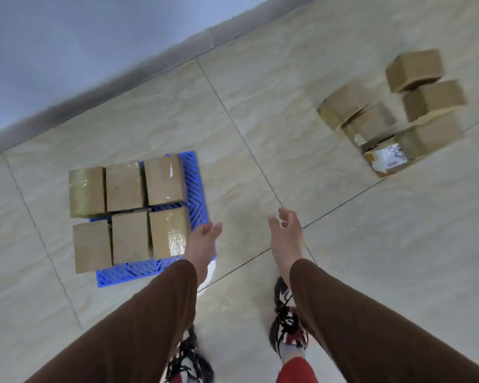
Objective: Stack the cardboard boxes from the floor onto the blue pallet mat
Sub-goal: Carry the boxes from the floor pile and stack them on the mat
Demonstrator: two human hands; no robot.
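Six cardboard boxes (129,214) stand in two rows of three on the blue pallet mat (195,186), which lies on the tiled floor (260,134) near the wall (67,51). The boxes at the mat's left edge overhang it, while a strip of bare blue grid shows along its right and near edges. Well apart from the mat, a loose cluster of five more cardboard boxes (393,111) sits on the floor, blurred; the nearest one carries a white label (390,157).

A person in brown sleeves (155,308) holds both arms out over the floor. The left hand (203,241) is empty with fingers spread, hanging above the mat's near right corner, just beside the closest box. The right hand (286,233) is likewise empty, its fingers loosely parted, over bare tile between the mat and the floor cluster. Below the arms, dark laced shoes (286,324) stand on the floor.
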